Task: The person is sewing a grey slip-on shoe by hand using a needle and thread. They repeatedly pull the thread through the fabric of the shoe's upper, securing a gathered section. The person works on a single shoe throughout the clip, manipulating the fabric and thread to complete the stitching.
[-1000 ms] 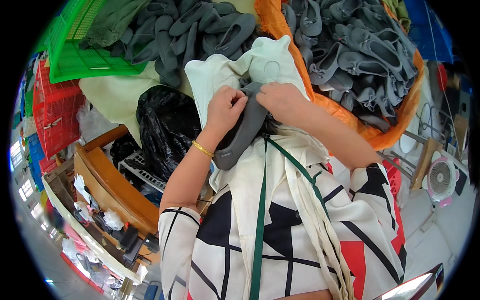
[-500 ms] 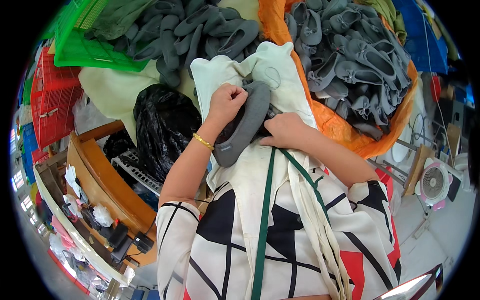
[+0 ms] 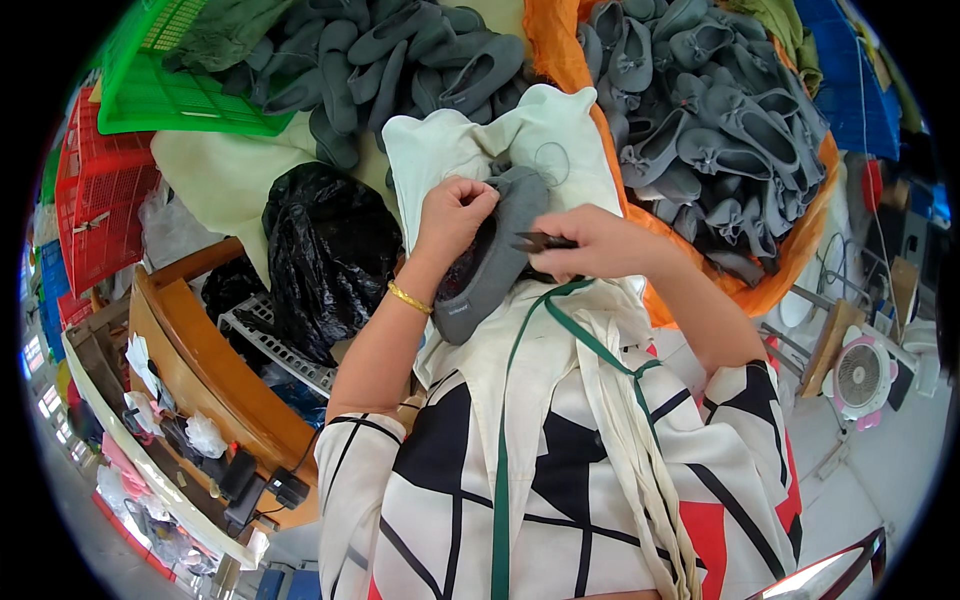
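Observation:
A grey cloth shoe (image 3: 502,258) lies tilted over the white cloth on my lap, its dark opening facing left. My left hand (image 3: 455,215) is closed at the shoe's far edge, thumb and fingertips pinched together; whether a thread is also between them is too small to tell. In my right hand (image 3: 592,243) is a pair of dark thread snips (image 3: 545,241), gripped with the pointed blades toward the shoe's right side. A thin loop of thread (image 3: 552,163) rests on the white cloth (image 3: 575,130) beyond the shoe. A green ribbon (image 3: 570,289) runs up just below my right hand.
Many grey shoes (image 3: 375,85) are heaped at the far side. More, with bows, fill an orange sack (image 3: 765,295) at the far right. A black plastic bag (image 3: 325,260), green crate (image 3: 190,118) and red crate (image 3: 105,190) stand left. A small fan (image 3: 862,370) is at right.
My right hand has come up from beside the shoe's lower right, and dark snips now show in it. The green ribbon has bent upward. My left hand keeps its pinch.

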`<action>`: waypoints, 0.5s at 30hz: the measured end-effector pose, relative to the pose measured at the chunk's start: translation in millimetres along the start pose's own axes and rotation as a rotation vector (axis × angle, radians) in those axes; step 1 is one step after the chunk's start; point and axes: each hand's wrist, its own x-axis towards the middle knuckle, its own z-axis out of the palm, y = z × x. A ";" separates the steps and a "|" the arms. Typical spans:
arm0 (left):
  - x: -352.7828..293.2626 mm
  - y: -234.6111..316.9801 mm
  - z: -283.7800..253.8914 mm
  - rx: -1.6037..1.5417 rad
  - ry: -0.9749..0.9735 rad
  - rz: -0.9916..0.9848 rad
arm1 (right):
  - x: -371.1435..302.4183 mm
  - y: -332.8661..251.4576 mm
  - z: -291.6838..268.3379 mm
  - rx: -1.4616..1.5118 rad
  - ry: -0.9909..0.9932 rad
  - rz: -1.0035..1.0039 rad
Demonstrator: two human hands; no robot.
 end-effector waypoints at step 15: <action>2.4 0.2 -1.0 -0.169 0.000 -0.118 | 47.1 0.3 5.9 -1.052 0.514 -0.082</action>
